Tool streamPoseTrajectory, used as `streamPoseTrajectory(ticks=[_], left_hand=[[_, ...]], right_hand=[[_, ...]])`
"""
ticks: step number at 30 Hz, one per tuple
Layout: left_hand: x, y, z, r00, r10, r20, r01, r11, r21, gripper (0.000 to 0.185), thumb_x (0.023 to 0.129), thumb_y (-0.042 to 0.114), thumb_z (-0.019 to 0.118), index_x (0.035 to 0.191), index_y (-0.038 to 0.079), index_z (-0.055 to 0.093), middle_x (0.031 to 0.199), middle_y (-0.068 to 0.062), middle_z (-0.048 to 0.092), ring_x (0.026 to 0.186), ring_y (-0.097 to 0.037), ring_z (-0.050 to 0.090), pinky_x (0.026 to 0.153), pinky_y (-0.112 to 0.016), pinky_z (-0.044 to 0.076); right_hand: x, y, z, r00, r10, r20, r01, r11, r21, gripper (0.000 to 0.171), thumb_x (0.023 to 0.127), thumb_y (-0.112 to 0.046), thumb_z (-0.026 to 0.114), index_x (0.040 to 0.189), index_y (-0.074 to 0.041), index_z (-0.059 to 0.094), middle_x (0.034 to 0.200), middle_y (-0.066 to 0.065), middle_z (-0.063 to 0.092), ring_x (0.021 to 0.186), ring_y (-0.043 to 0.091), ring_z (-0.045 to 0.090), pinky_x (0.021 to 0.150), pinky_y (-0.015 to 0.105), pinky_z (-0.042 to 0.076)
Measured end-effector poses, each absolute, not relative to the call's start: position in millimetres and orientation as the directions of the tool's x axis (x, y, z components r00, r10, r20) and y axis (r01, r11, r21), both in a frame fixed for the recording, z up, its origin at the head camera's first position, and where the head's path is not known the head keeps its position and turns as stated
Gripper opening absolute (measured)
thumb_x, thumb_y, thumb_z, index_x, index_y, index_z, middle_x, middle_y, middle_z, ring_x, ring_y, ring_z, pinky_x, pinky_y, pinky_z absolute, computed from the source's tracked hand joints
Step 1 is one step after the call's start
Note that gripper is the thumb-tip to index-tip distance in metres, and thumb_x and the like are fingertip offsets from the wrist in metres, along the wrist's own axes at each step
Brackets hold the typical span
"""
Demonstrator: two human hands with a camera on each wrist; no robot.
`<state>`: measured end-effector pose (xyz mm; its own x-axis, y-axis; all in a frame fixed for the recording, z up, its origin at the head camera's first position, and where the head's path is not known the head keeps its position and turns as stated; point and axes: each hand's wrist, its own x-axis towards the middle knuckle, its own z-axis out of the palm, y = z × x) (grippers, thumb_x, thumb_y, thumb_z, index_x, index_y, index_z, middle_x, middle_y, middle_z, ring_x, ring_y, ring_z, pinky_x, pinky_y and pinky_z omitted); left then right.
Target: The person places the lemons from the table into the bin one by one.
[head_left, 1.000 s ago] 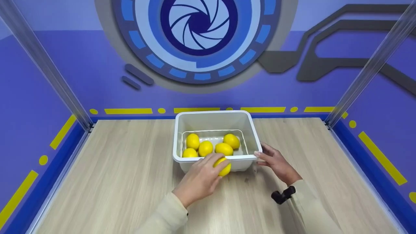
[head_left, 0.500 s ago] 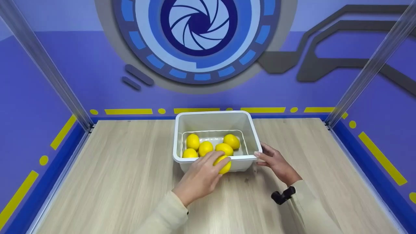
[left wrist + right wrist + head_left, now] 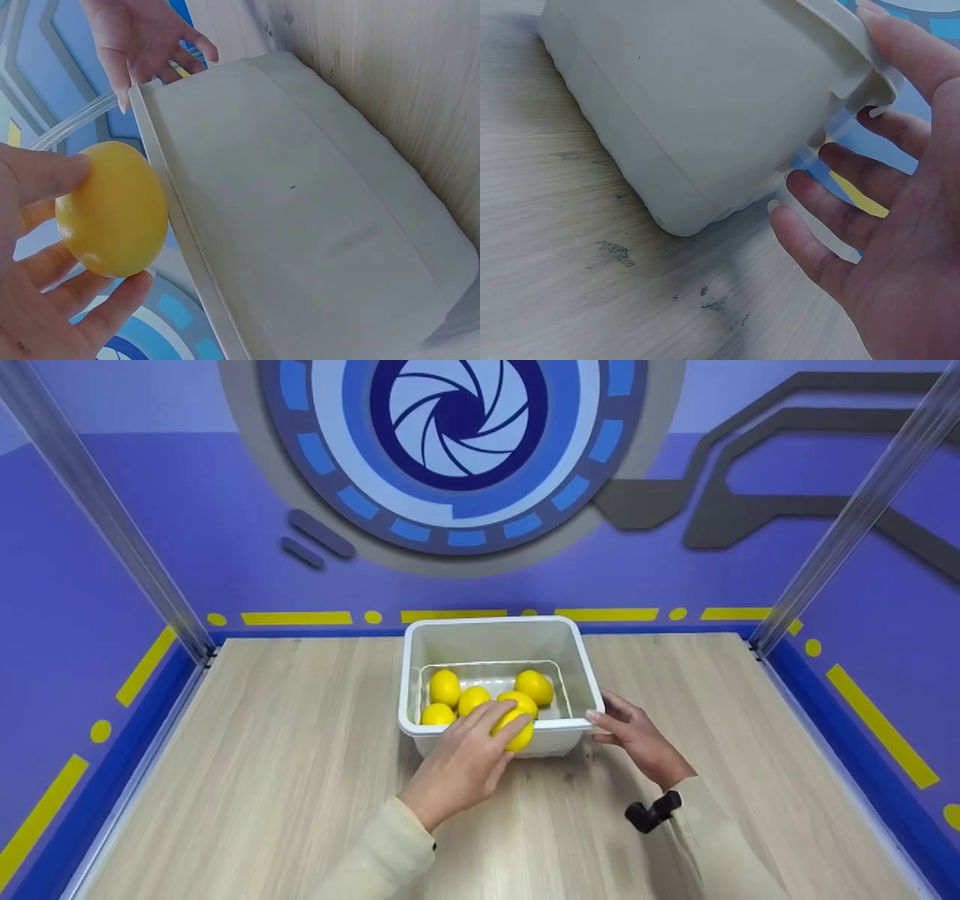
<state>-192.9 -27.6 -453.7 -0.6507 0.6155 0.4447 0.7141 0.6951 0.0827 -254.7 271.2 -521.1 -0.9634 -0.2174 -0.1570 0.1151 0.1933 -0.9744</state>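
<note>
A yellow lemon (image 3: 516, 736) is held in the fingers of my left hand (image 3: 456, 769), just over the front rim of a white plastic bin (image 3: 551, 744). In the left wrist view that lemon (image 3: 116, 214) sits between thumb and fingers, beside the bin's edge. Several lemons (image 3: 445, 688) lie on the bin's floor; the held one partly covers one behind it (image 3: 519, 702). My right hand (image 3: 646, 744) grips the bin's front right corner. In the right wrist view its thumb (image 3: 907, 41) rests on the rim, and the fingers curl below along the side.
The bin stands upright on a light wood table (image 3: 300, 750), close to the blue back wall (image 3: 187, 525). Blue side panels and clear corner posts (image 3: 840, 510) bound the table. A black device (image 3: 652, 811) is strapped on the right wrist.
My left hand has risen slightly with the lemon, up and forward to the front rim. The right hand and the bin have stayed in place.
</note>
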Motion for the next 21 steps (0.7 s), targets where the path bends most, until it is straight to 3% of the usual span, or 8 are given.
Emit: streamPoseTrajectory(ticks=[9,16,21], left_hand=[[-196.9,-27.7,-455.1,-0.647,0.595,0.476,0.711,0.696,0.096,0.049,0.089,0.017,0.068,0.135,0.020,0.051,0.140,-0.005,0.051,0.129,-0.022,0.051,0.110,-0.037,0.043],[-201.6,-24.0,-461.0,-0.640,0.542,0.544,0.694,0.712,0.107,0.044,0.090,0.016,0.066,0.132,0.019,0.055,0.138,-0.006,0.055,0.127,-0.023,0.054,0.105,-0.038,0.047],[-203.8,-21.6,-461.5,-0.662,0.514,0.546,0.673,0.729,0.129,0.040,0.092,0.013,0.063,0.131,0.020,0.055,0.140,-0.007,0.053,0.128,-0.024,0.052,0.103,-0.038,0.049]], right_hand=[[-254.1,269.9,-520.4,-0.964,-0.215,-0.158,0.119,0.183,-0.976,0.068,0.095,-0.036,0.060,0.152,-0.014,0.030,0.156,0.014,0.033,0.124,0.022,0.053,0.104,0.047,0.046],[-254.0,271.3,-521.2,-0.963,-0.214,-0.167,0.126,0.191,-0.973,0.070,0.095,-0.036,0.060,0.153,-0.014,0.028,0.158,0.013,0.029,0.128,0.024,0.051,0.100,0.039,0.051],[-254.1,271.3,-521.4,-0.963,-0.211,-0.168,0.128,0.191,-0.973,0.069,0.094,-0.036,0.060,0.152,-0.014,0.029,0.157,0.013,0.030,0.127,0.023,0.052,0.101,0.040,0.050]])
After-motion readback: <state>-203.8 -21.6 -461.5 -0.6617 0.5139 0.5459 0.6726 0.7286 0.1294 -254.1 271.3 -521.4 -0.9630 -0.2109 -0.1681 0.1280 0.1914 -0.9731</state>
